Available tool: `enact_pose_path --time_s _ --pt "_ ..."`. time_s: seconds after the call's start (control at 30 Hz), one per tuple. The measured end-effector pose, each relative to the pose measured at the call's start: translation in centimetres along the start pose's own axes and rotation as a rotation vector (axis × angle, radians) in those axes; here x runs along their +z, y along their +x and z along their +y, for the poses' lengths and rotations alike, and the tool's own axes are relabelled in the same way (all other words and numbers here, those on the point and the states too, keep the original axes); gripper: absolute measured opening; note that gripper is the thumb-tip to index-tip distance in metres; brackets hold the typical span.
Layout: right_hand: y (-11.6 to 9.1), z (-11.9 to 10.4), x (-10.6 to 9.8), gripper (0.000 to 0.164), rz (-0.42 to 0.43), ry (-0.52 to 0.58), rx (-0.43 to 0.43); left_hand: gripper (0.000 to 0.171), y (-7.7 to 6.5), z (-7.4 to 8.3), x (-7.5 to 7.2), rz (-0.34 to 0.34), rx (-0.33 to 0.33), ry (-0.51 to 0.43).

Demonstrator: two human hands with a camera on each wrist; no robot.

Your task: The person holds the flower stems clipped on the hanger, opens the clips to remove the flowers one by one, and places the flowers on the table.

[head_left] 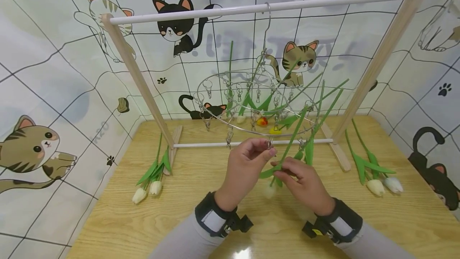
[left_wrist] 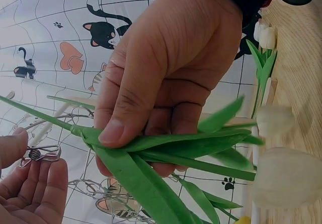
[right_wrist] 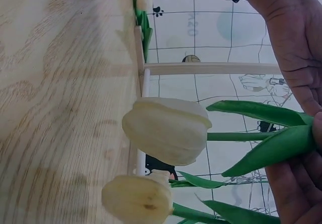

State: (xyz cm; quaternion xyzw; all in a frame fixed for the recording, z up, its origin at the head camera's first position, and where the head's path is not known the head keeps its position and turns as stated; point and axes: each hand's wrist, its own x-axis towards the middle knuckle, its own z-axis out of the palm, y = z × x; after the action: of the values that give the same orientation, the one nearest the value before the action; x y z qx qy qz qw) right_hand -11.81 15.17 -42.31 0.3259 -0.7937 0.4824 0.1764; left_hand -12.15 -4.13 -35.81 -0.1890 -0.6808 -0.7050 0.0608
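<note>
My left hand (head_left: 248, 167) pinches a small wire clip (left_wrist: 46, 154) at the front of a round metal hanger (head_left: 248, 131). Just to its right, my right hand (head_left: 305, 181) holds a white tulip (right_wrist: 168, 128) by its leaves and stem, thumb laid over the green leaf (left_wrist: 146, 141) in the left wrist view. The tulip's bloom points down and its stem slants up past the ring. More tulips hang head down from the hanger, among them a red-and-yellow bloom (head_left: 262, 121) and a yellow bloom (head_left: 275, 130).
The hanger hooks over a white rod (head_left: 215, 11) between wooden posts (head_left: 138, 75). A lower white rod (head_left: 208, 145) crosses behind the hands. White tulips lie on the wooden table (head_left: 161, 227), two at the left (head_left: 147, 191) and two at the right (head_left: 384, 186). A cat-print backdrop stands behind.
</note>
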Motion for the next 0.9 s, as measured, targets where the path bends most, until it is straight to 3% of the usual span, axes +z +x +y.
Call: enact_pose_path --time_s 0.3,0.9 --pt "-0.3 -0.3 -0.5 0.034 0.027 -0.033 -0.022 0.022 -0.1 0.2 0.0 0.006 -0.051 -0.004" --pt "-1.1 -1.1 -3.6 0.039 0.114 -0.030 -0.034 0.025 -0.1 0.1 0.0 -0.017 -0.043 -0.004"
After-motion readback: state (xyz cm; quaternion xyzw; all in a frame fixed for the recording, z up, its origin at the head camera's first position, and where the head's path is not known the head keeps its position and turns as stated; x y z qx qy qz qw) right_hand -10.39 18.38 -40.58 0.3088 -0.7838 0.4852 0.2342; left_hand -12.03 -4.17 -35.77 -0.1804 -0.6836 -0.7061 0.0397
